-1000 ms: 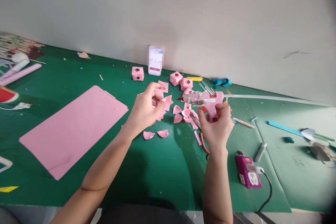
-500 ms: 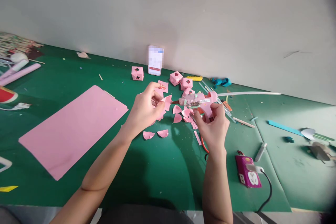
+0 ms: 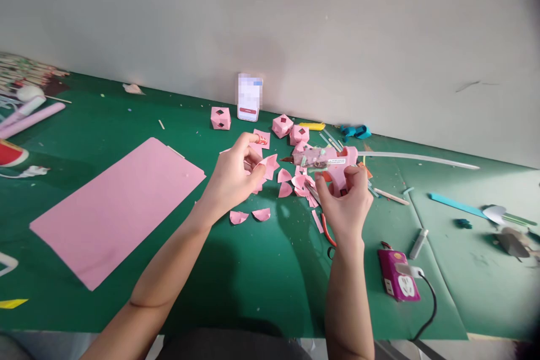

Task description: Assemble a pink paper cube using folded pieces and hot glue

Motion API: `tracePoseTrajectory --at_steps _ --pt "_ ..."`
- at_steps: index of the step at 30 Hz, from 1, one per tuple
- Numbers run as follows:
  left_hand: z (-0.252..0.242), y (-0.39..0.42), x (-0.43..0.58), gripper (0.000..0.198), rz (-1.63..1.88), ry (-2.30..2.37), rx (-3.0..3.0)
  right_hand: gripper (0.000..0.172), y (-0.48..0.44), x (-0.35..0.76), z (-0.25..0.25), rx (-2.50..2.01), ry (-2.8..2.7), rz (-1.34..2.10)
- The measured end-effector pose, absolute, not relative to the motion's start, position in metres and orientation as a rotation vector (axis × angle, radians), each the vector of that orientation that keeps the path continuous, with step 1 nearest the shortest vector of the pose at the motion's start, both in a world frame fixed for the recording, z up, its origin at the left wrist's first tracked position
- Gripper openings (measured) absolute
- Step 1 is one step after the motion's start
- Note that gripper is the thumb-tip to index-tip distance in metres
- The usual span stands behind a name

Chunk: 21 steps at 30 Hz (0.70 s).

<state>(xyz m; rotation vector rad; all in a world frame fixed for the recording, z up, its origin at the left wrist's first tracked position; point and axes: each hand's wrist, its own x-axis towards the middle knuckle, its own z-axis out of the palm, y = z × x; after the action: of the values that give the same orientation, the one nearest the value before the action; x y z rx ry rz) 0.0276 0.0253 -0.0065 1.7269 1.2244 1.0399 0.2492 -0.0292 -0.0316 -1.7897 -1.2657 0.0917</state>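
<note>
My left hand (image 3: 233, 177) is closed on a small pink paper petal piece (image 3: 269, 164), held up above the green table. My right hand (image 3: 346, 201) grips the handle of a pink hot glue gun (image 3: 327, 158). Its nozzle points left toward the petal, a short gap away. A long clear glue stick (image 3: 417, 158) sticks out of the gun's back to the right. Loose pink petals (image 3: 291, 183) lie on the green mat (image 3: 236, 270) below both hands.
A large pink sheet (image 3: 118, 208) lies at left. Three pink paper cubes (image 3: 221, 117) and a phone (image 3: 250, 97) stand by the wall. A purple power strip (image 3: 399, 275) with cable sits at right, near red-handled pliers (image 3: 327, 230), sticks and blue scraps.
The glue gun drew back a little to the right, away from the petal, after nearing it half a second ago. My left hand has stayed still.
</note>
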Motion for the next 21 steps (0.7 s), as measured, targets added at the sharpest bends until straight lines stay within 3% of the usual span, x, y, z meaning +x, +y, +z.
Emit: tracePoseTrajectory --at_steps 21 --pt "-0.0085 0.0274 0.026 0.033 1.077 1.245 1.697 0.038 -0.0321 0.2523 -0.0352 -1.835 -1.437 0.115"
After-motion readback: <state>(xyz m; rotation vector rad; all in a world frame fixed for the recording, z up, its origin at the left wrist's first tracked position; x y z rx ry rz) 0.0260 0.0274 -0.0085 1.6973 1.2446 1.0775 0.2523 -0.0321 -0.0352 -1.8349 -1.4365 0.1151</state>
